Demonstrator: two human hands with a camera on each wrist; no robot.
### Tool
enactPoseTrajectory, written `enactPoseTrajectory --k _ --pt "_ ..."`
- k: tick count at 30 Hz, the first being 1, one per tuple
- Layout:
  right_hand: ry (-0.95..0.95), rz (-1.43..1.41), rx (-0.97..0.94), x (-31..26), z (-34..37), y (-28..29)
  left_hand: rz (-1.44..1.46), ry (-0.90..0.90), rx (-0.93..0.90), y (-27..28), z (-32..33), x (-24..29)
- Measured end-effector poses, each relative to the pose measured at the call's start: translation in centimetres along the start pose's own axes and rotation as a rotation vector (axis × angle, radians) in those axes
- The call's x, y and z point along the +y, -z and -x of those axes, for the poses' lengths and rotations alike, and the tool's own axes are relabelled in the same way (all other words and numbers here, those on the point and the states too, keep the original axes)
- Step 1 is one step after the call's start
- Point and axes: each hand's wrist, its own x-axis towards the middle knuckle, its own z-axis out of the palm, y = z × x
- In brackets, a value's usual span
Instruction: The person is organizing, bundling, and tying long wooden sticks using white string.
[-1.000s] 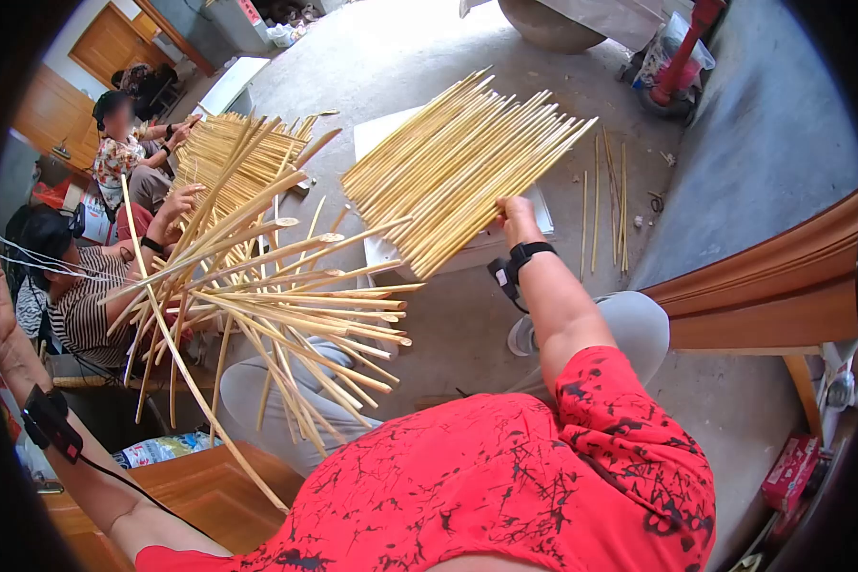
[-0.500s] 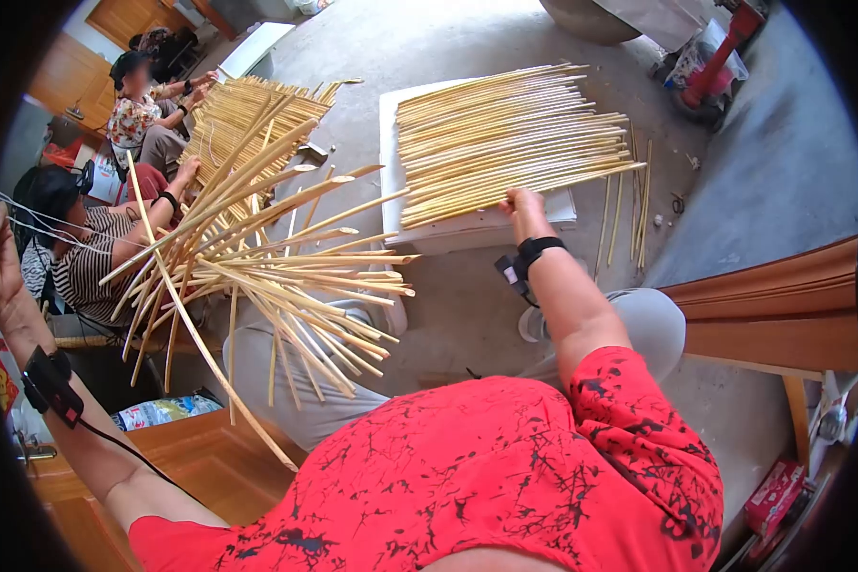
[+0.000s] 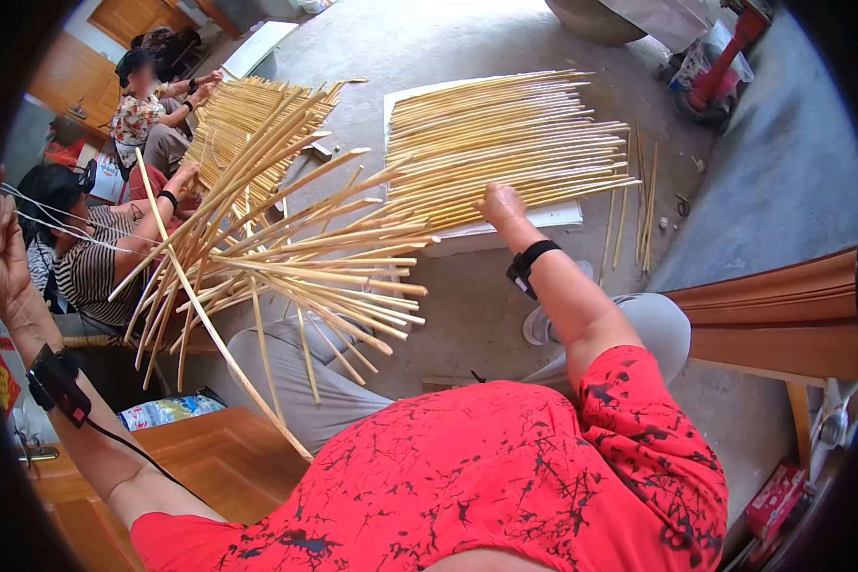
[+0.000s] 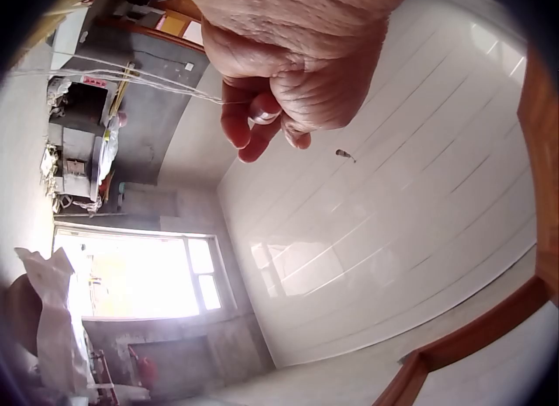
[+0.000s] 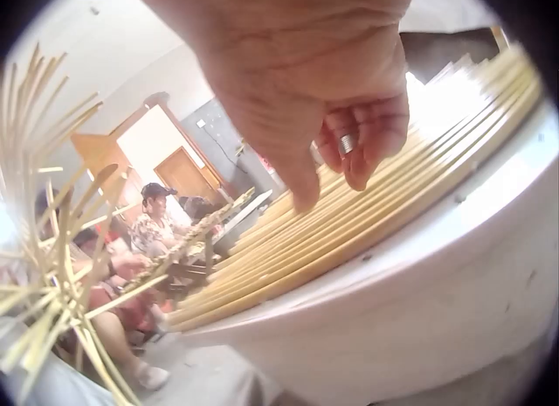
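Note:
Raised at the far left of the head view, my left hand (image 3: 8, 259) pinches thin white strings (image 4: 148, 84). They run from its fingertips toward the fanned stalks. My right hand (image 3: 501, 204) is over the near edge of a row of straight yellow stalks (image 3: 505, 129), laid side by side on a white slab (image 3: 548, 218). In the right wrist view its thumb points down and its ringed fingers (image 5: 377, 131) curl loosely, with nothing between them. Between my hands, a loose fan of stalks (image 3: 324, 276) spreads with cut ends toward the row.
Two people sit at the left beside another stalk mat (image 3: 248, 119). Several loose stalks (image 3: 648, 205) lie on the floor right of the slab. A wooden panel (image 3: 772, 296) and a red box (image 3: 774, 500) stand on the right. A patterned bag (image 3: 169, 410) lies at lower left.
The head view has turned, so the row now looks nearly level. My right hand has moved left along its near edge. The fan's cut ends now overlap the row's left side.

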Motion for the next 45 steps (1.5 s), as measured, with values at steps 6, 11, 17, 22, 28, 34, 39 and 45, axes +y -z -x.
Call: enactPoseTrajectory --k 6,11,17,22,28,34,39,45 --pt "0.478 0.661 0.137 2.1 1.2 3.1 0.002 -0.002 0.033 -0.7 0.2 -0.5" --pt "0.625 0.67 -0.001 3.3 0.3 3.6 0.017 0.026 0.028 -0.2 0.0 -1.1" --pt "0.794 0.719 0.092 5.2 -1.0 2.8 0.072 0.016 0.097 0.7 -0.6 -2.3" --pt "0.671 0.643 -0.129 1.3 -0.8 5.1 -0.01 0.065 0.188 3.3 -2.0 -3.4" --pt "0.442 0.595 0.272 -1.5 -10.5 7.9 0.016 0.204 0.032 5.4 -3.1 -2.5" --pt "0.383 0.674 0.224 -4.4 -20.7 8.1 -0.011 0.157 0.189 7.5 -2.6 -1.2" --pt "0.349 0.641 -0.03 -5.1 -24.6 6.8 -0.101 0.176 0.235 6.8 -0.7 1.6" --pt "0.514 0.545 0.031 -4.7 -24.2 7.8 -0.012 0.376 0.2 6.2 -1.0 3.7"
